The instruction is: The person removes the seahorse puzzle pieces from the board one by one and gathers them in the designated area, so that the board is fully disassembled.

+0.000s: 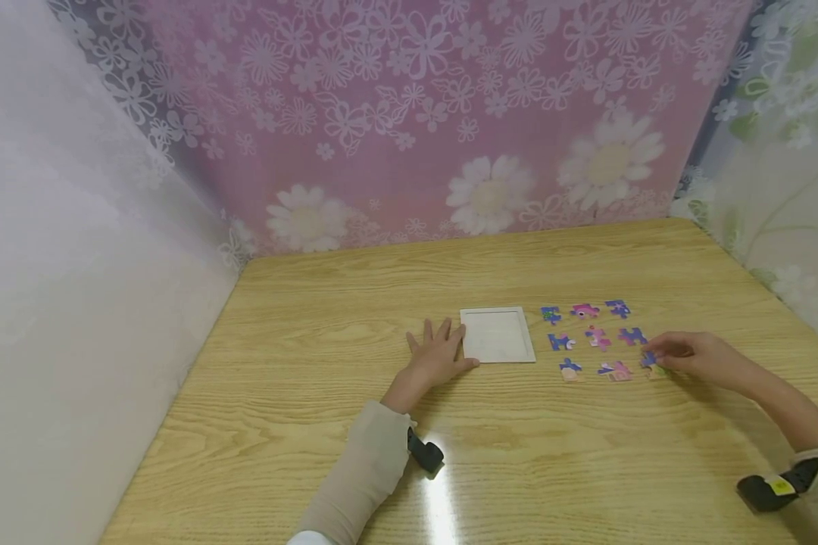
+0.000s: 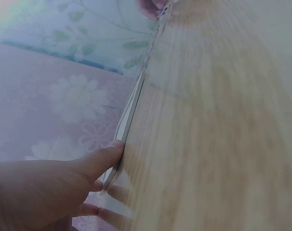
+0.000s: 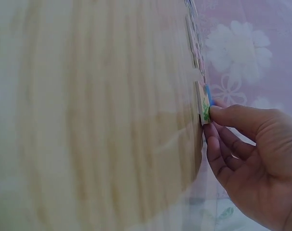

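My left hand (image 1: 436,359) rests with spread fingers against the left side of a white square frame tray (image 1: 497,335); in the left wrist view its thumb (image 2: 110,153) touches the tray's edge. At the right, my right hand (image 1: 698,356) pinches a blue-and-cream jigsaw puzzle piece (image 1: 650,360) between thumb and fingers. The right wrist view shows that piece (image 3: 204,102) with green print, slightly tilted at the tabletop. Several other pieces lie apart in rows between the tray and my right hand, among them a pink one (image 1: 585,311) and a purple one (image 1: 632,336).
All of this lies on a wood-grain table (image 1: 327,318). A pink flowered curtain (image 1: 409,113) hangs behind the table's back edge, with pale cloth walls (image 1: 75,265) at the sides. Each wrist wears a black camera strap (image 1: 424,453).
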The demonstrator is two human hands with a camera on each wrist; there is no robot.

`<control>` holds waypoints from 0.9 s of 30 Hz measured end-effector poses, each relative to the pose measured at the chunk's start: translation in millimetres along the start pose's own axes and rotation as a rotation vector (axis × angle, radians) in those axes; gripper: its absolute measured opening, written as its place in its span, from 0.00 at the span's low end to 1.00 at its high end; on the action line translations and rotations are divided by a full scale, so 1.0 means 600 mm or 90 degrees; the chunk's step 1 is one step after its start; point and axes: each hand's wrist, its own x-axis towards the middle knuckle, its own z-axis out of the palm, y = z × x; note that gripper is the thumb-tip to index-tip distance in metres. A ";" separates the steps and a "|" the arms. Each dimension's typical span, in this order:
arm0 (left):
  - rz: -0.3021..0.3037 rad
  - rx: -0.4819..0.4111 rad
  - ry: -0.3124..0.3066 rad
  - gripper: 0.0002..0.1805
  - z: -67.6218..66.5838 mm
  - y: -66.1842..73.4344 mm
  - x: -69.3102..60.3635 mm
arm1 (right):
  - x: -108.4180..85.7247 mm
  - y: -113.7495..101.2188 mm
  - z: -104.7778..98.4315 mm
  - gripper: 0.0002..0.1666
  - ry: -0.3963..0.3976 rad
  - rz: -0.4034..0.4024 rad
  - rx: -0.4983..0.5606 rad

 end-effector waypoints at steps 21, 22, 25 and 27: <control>-0.003 0.001 -0.006 0.40 0.001 0.002 0.001 | -0.001 -0.020 0.007 0.10 0.013 0.001 -0.011; -0.003 0.001 -0.005 0.40 0.001 0.002 0.001 | -0.001 -0.021 0.007 0.10 0.013 -0.001 -0.011; -0.001 0.002 -0.003 0.40 0.002 0.001 0.000 | -0.001 -0.023 0.009 0.10 0.015 -0.006 -0.014; 0.001 0.000 -0.003 0.41 0.002 0.001 -0.001 | -0.001 -0.023 0.010 0.11 0.020 -0.010 -0.016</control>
